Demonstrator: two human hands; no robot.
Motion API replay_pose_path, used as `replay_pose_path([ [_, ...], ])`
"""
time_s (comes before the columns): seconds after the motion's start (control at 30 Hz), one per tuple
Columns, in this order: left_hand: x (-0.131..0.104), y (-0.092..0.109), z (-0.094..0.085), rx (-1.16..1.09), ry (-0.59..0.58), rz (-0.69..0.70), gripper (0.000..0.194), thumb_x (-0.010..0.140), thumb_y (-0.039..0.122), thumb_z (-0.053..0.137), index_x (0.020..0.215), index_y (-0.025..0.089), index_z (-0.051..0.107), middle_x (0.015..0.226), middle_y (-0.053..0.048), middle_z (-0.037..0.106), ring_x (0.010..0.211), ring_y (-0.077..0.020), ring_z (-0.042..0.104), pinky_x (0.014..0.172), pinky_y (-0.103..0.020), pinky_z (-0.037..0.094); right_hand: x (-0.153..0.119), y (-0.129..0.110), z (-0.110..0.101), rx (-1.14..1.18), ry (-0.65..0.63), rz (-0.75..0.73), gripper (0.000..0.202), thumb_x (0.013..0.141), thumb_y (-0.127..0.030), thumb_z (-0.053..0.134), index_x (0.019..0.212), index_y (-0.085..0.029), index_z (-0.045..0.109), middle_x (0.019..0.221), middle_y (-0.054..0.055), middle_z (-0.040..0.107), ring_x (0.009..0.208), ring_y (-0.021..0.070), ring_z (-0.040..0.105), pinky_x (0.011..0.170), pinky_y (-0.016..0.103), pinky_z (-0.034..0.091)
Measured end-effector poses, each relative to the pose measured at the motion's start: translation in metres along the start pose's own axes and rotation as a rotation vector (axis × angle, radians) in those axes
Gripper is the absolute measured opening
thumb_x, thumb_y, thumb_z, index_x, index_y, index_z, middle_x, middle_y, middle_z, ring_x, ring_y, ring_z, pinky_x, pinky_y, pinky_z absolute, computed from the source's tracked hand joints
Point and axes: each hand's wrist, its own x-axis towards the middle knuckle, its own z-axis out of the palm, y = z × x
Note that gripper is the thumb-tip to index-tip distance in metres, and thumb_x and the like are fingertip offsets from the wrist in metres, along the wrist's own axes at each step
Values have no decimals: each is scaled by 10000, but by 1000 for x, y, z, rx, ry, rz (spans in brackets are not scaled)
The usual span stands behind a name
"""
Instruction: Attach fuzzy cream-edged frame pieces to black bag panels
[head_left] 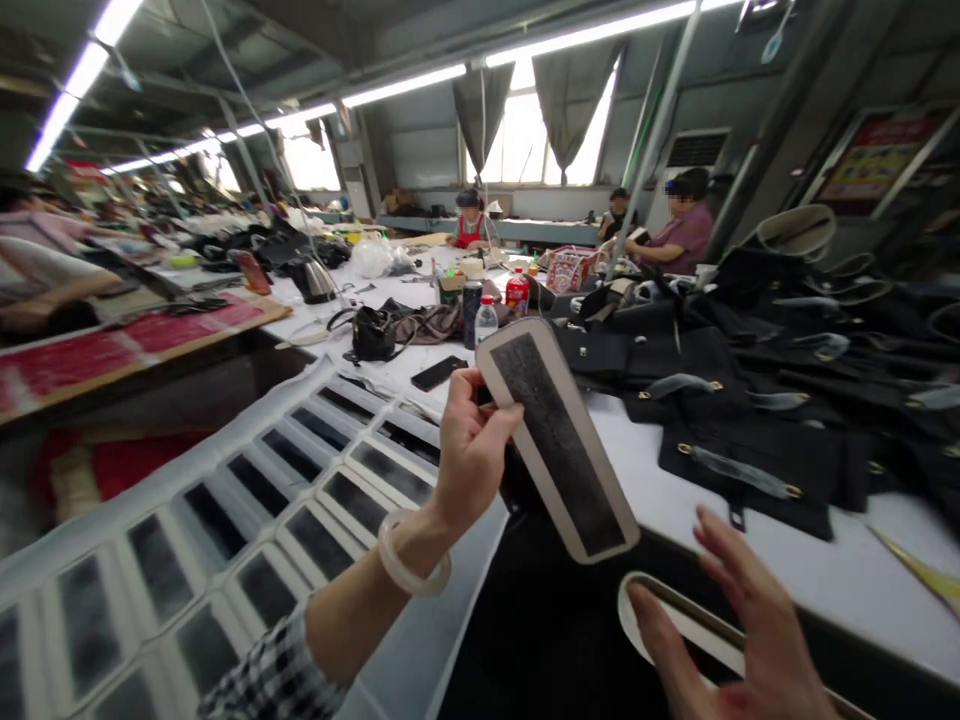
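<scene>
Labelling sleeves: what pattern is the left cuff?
Black-and-white check on the left cuff, best seen in the head view.

Long ceiling lights [592, 35], bright windows [523, 125] (dark curtains [576, 100] tied back), grey wall [424, 150].

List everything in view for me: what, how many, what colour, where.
Panel: one, dark, pale-bordered, held centre
Similar panels: many, dark, pale-bordered, lower left
Oval-ended piece: one, pale-rimmed, by right thumb
Bag-like pieces: many, black, right
Phone: one, black, mid-table
Bottles: two, clear and red, beyond phone
Kettle: one, silver-black, back left
Table: one, white, centre-right
People: several, varied clothing, background
Windows: several, white, back wall
Bangle: one, white, left wrist
Left hand: one, bare, centre
Right hand: one, bare, lower right
</scene>
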Motion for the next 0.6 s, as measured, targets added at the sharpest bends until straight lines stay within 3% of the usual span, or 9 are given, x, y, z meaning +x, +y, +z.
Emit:
replay_pose_path([
  [0.1, -42, 4, 46, -47, -160, -26, 240, 857, 94, 602, 1029, 226, 499, 885, 36, 625, 740, -90, 614, 678, -192, 527, 41, -18, -42, -165, -4, -181, 790, 844, -505, 631, 1506, -222, 306, 1459, 139, 475, 1251, 373, 537, 1000, 575, 490],
  [0.23, -72, 15, 83, -118, -388, -79, 286, 896, 121, 590, 1120, 254, 471, 927, 16, 628, 834, -127, 640, 729, -235, 542, 49, -12, -72, -236, 69, -189, 845, 788, -531, 669, 1491, -209, 326, 1312, 147, 591, 1105, 347, 632, 875, 505, 567],
  [0.33, -74, 18, 86, 35, -571, -82, 489, 864, 193, 668, 1280, 289, 430, 1053, -20, 660, 698, -128, 648, 591, -231, 536, 45, 12, -102, -229, 110, -109, 907, 708, -607, 715, 1476, -271, 367, 1272, 115, 600, 1013, 355, 648, 831, 530, 558],
  [0.43, -69, 10, 79, 332, -592, 4, 742, 809, 194, 732, 1426, 363, 358, 1313, -31, 592, 516, -49, 537, 463, -207, 465, 42, 42, -127, -145, 90, -1, 944, 659, -628, 755, 1465, -306, 384, 1200, 99, 623, 921, 342, 649, 755, 497, 552],
  [0.5, -67, -3, 75, 502, -614, 14, 747, 790, 173, 743, 1426, 345, 392, 1342, -26, 582, 484, -29, 482, 455, -206, 443, 39, 61, -136, -113, 58, 2, 916, 680, -610, 757, 1457, -289, 393, 1205, 105, 618, 943, 334, 643, 760, 467, 548],
  [0.6, -68, -26, 75, 643, -677, 3, 530, 787, 166, 737, 1272, 265, 548, 1245, -21, 631, 514, -42, 481, 501, -211, 444, 33, 84, -137, -151, 15, -44, 860, 719, -569, 749, 1438, -246, 406, 1258, 107, 590, 1024, 312, 630, 849, 440, 547],
])
